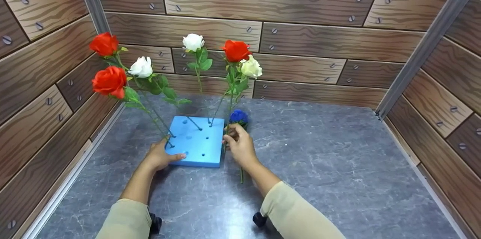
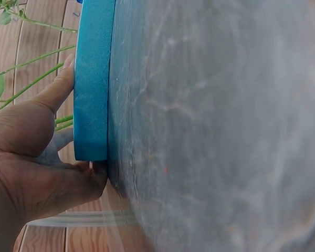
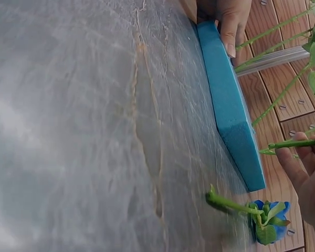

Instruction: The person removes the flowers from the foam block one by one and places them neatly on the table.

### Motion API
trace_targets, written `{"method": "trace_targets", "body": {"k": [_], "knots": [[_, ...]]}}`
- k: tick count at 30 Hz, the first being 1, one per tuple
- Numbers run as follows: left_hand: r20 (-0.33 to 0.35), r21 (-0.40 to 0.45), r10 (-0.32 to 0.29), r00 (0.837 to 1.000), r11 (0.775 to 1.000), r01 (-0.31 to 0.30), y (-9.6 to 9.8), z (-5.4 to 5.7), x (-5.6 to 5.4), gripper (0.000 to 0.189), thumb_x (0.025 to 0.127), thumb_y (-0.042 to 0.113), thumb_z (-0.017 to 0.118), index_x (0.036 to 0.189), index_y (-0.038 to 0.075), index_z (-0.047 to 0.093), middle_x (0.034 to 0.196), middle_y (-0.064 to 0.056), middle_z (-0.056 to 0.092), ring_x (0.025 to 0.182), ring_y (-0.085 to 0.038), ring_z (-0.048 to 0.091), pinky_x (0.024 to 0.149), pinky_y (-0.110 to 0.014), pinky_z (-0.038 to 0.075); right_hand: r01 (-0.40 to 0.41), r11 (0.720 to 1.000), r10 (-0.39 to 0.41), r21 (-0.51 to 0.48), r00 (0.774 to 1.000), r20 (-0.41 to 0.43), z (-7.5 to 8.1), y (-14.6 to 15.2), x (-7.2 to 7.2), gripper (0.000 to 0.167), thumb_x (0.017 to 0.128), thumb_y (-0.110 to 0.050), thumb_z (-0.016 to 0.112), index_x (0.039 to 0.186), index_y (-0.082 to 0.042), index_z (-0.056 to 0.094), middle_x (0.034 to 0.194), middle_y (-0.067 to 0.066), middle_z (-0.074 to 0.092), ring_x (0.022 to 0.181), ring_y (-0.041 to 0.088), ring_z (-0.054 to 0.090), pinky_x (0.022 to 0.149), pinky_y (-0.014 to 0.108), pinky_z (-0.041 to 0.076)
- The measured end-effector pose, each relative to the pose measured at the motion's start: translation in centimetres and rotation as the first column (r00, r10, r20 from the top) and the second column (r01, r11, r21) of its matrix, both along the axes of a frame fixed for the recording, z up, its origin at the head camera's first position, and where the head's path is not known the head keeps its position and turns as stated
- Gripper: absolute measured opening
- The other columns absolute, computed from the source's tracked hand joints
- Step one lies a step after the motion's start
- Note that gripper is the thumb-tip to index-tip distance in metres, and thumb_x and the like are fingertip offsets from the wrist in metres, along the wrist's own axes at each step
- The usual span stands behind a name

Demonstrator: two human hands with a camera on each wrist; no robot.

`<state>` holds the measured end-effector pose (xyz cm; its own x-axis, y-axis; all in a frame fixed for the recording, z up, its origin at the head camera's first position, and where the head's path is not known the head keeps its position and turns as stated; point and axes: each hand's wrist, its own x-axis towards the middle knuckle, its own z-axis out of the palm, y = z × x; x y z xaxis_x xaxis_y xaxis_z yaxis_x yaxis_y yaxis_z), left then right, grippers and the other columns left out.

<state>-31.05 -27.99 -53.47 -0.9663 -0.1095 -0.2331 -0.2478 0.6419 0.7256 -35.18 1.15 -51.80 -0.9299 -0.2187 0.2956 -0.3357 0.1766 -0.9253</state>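
My left hand [image 1: 159,156] grips the near left corner of a blue block with holes [image 1: 193,141], thumb on top and fingers at its side. My right hand [image 1: 241,145] pinches a thin green rose stem [image 3: 291,144] beside the block's right edge, the stem's lower end free of any hole. It rises toward a red rose [image 1: 236,51] and a pale yellow rose [image 1: 251,67]; I cannot tell which bloom it carries. Two red roses [image 1: 109,82] and a white rose [image 1: 141,67] lean left out of the block. Another white rose [image 1: 193,42] stands at the back.
A blue rose [image 1: 238,117] lies on the grey marbled table [image 1: 319,167], right of the block, its stem passing under my right hand. Wood-patterned walls [image 1: 300,36] with metal corner posts [image 1: 413,40] enclose the table at the back and sides.
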Motion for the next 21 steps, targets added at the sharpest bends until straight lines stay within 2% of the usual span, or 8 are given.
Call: {"method": "trace_targets", "body": {"k": [8,13,18,21], "knots": [[-0.002,0.016,0.002,1.000,1.000,-0.002,0.0,-0.1,0.2,0.114,0.094,0.043,0.086,0.174,0.004,0.014,0.172,-0.042,0.013,0.160,-0.064,0.017,0.128,-0.073,0.028,-0.013,1.000,0.012,0.014,1.000,0.014,0.0,0.9,0.5,0.024,0.106,0.000,0.065,0.130,-0.001,0.066,0.104,0.022,0.071,0.095,0.042,0.079,0.082,0.063,0.065],[0.005,0.004,-0.003,1.000,1.000,0.003,-0.1,-0.1,0.1,0.115,0.095,0.046,0.085,0.174,0.005,0.013,0.173,-0.041,0.012,0.160,-0.064,0.014,0.128,-0.075,0.027,-0.007,1.000,0.006,0.031,0.999,0.033,-0.1,1.5,0.9,0.029,0.106,-0.001,0.066,0.135,0.000,0.064,0.106,0.022,0.071,0.096,0.044,0.079,0.081,0.057,0.067],[0.003,0.018,-0.011,1.000,1.000,0.011,-0.2,0.0,0.1,0.115,0.095,0.044,0.085,0.174,0.004,0.012,0.173,-0.041,0.010,0.161,-0.064,0.013,0.128,-0.074,0.027,-0.007,1.000,0.005,0.027,0.999,0.050,-0.3,2.0,1.4,0.028,0.105,0.001,0.066,0.133,0.003,0.063,0.107,0.023,0.069,0.099,0.046,0.079,0.078,0.049,0.068],[0.003,0.026,-0.009,1.000,1.000,0.009,-0.3,0.0,0.0,0.115,0.095,0.044,0.085,0.174,0.004,0.011,0.173,-0.042,0.009,0.161,-0.064,0.013,0.128,-0.074,0.028,-0.004,1.000,0.003,0.016,0.998,0.061,-0.4,2.3,1.7,0.027,0.105,0.002,0.066,0.132,0.003,0.062,0.107,0.023,0.069,0.100,0.048,0.078,0.078,0.048,0.068]]}}
